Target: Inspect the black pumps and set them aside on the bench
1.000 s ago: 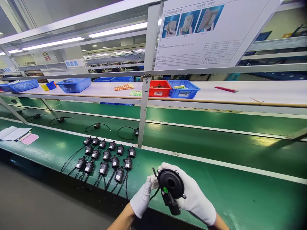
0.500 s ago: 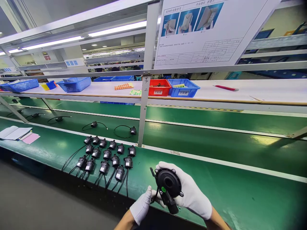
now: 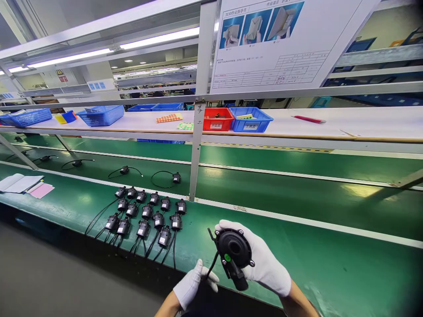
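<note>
Clamped in the right hand [image 3: 264, 262], the pump [image 3: 238, 258] lies lengthwise eleven-to-five, at two o'clock from the left hand [image 3: 192, 281], whose hold on the cable [image 3: 213, 265] I cannot tell.

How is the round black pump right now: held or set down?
Held: the right hand is wrapped around one side of the pump.
</note>
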### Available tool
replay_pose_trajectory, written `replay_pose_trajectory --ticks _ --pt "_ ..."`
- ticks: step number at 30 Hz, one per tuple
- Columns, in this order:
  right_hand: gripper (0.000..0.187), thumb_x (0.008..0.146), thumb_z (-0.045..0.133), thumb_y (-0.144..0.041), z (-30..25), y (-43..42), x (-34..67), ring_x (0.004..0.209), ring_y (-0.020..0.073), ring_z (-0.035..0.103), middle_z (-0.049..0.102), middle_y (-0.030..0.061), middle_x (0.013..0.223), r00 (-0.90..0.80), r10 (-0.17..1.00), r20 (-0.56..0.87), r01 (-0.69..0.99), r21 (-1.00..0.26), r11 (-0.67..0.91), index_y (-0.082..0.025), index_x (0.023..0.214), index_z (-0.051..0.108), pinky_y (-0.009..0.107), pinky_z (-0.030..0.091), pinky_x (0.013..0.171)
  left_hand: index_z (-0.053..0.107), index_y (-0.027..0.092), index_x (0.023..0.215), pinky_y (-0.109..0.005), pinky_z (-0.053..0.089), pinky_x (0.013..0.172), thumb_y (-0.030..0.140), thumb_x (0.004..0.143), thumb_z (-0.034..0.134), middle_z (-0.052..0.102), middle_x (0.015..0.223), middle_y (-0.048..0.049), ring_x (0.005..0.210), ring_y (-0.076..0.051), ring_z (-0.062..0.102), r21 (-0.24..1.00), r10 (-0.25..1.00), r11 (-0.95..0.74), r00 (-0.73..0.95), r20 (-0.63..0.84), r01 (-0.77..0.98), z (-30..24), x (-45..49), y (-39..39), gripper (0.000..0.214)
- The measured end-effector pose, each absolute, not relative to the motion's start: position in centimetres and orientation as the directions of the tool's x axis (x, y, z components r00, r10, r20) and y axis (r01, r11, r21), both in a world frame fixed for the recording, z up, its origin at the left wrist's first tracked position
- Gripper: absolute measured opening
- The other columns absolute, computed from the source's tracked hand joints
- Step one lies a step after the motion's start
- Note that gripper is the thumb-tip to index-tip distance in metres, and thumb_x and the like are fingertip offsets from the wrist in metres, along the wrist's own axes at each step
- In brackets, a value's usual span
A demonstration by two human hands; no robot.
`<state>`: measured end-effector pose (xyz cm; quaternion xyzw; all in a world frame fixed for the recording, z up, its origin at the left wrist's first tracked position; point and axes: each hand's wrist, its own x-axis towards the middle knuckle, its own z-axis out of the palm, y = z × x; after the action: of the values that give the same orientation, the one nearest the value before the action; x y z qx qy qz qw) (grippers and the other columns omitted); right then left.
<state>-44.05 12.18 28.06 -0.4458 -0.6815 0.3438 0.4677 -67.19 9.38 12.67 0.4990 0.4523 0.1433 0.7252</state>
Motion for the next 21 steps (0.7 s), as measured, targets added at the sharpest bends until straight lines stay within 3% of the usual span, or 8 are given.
replay_pose_trajectory --ticks 5,8,10,13,18,21 --pt "0.055 0.068 0.07 -0.037 28.2 12.2 -44.2 0.103 0.0312 0.076 0.077 0.0133 0.114 -0.141 0.926 0.351 0.336 -0.862 0.378 -0.019 0.119 0.068 0.04 0.062 0.093 0.076 0.018 0.091 -0.05 0.044 0.106 0.093 0.079 0.002 0.073 0.083 -0.0093 0.095 -0.03 0.069 0.82 0.668 0.499 0.479 -0.57 0.281 9.5 -68.4 8.3 0.106" --pt "0.051 0.07 0.068 -0.038 26.9 11.9 -44.2 0.105 0.0322 0.075 0.077 0.0133 0.115 -0.13 0.921 0.368 0.385 -0.837 0.389 -0.018 0.117 0.07 0.04 0.062 0.094 0.076 0.02 0.098 -0.047 0.047 0.104 0.087 0.084 0.005 0.075 0.096 -0.0099 0.102 -0.03 0.068 0.79 0.686 0.414 0.415 -0.597 0.453 8.8 -69.4 7.2 0.099" --pt "0.051 0.073 0.066 -0.041 25.3 11.7 -44.0 0.107 0.0337 0.075 0.077 0.0131 0.119 -0.114 0.932 0.345 0.42 -0.833 0.36 -0.02 0.12 0.07 0.043 0.062 0.094 0.075 0.024 0.109 -0.047 0.044 0.107 0.083 0.087 0.023 0.074 0.114 -0.0105 0.115 -0.032 0.064 0.741 0.738 0.329 0.33 -0.589 0.586 9.1 -70.0 6.4 0.081" --pt "0.057 0.072 0.066 -0.054 21.9 12.0 -43.3 0.106 0.0387 0.075 0.078 0.0126 0.118 -0.048 0.979 0.199 0.51 -0.838 0.195 -0.024 0.121 0.07 0.05 0.063 0.088 0.067 0.025 0.129 -0.05 0.038 0.112 0.068 0.085 0.051 0.067 0.133 -0.0128 0.127 -0.036 0.056 0.684 0.81 0.32 0.185 -0.556 0.655 9.9 -70.9 5.2 0.063" --pt "0.066 0.075 0.062 -0.069 15.6 16.4 -41.8 0.087 0.0374 0.077 0.079 0.0109 0.106 0.074 0.984 -0.16 0.6 -0.782 -0.172 -0.025 0.125 0.065 0.049 0.063 0.074 0.066 0.024 0.131 -0.041 0.041 0.11 0.055 0.09 0.049 0.069 0.131 -0.0096 0.124 -0.031 0.059 0.658 0.836 0.436 -0.007 -0.548 0.614 10.9 -72.1 2.9 0.053" --pt "0.058 0.079 0.056 -0.071 11.2 20.7 -41.7 0.07 0.0337 0.075 0.078 0.012 0.083 0.088 0.959 -0.269 0.635 -0.726 -0.262 -0.021 0.103 0.071 0.046 0.062 0.069 0.07 0.029 0.123 -0.042 0.041 0.11 0.053 0.091 0.052 0.072 0.123 -0.0042 0.12 -0.03 0.061 0.633 0.799 0.554 -0.129 -0.588 0.541 11.2 -72.5 -0.6 0.043"
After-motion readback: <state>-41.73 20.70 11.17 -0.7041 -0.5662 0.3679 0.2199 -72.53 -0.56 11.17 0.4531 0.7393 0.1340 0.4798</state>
